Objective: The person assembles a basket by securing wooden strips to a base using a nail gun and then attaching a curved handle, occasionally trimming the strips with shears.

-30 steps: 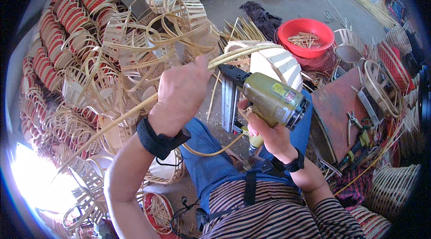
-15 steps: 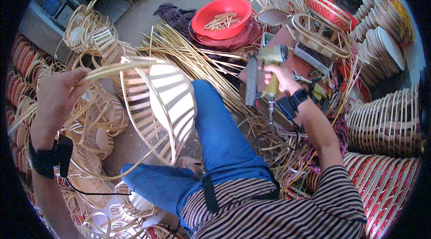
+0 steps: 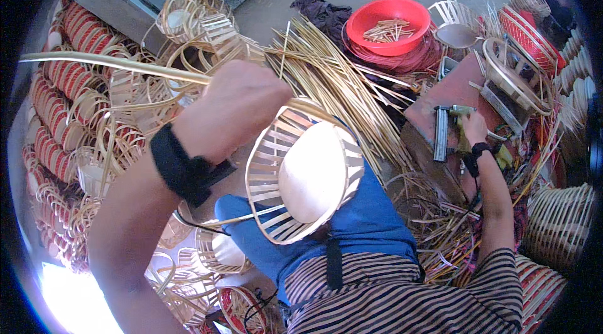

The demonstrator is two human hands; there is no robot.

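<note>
A half-built basket [image 3: 276,164] with a pale oval base [image 3: 314,171] and upright wooden slats leans tilted on my lap. My left hand [image 3: 248,92] is closed at its upper rim, gripping a long bamboo strip [image 3: 113,63] whose free end sticks out to the left. Another stretch of the strip crosses below the slats toward my knee. Off to the right, my right hand [image 3: 475,130] is wrapped round the handle of an air-powered staple gun [image 3: 441,133]. The gun is over a reddish board [image 3: 433,92]; whether it touches the board I cannot tell.
A red basin [image 3: 358,29] of short sticks stands beyond a heap of long bamboo strips [image 3: 326,76]. Baskets with red bands [image 3: 69,127] and loose pale baskets [image 3: 188,17] pile up at left. A handled basket [image 3: 546,105] and fibre scraps [image 3: 421,221] lie at right.
The view has turned left. My left hand has come across to the basket's rim with the strip. The staple gun has moved away from the basket, down toward the reddish board.
</note>
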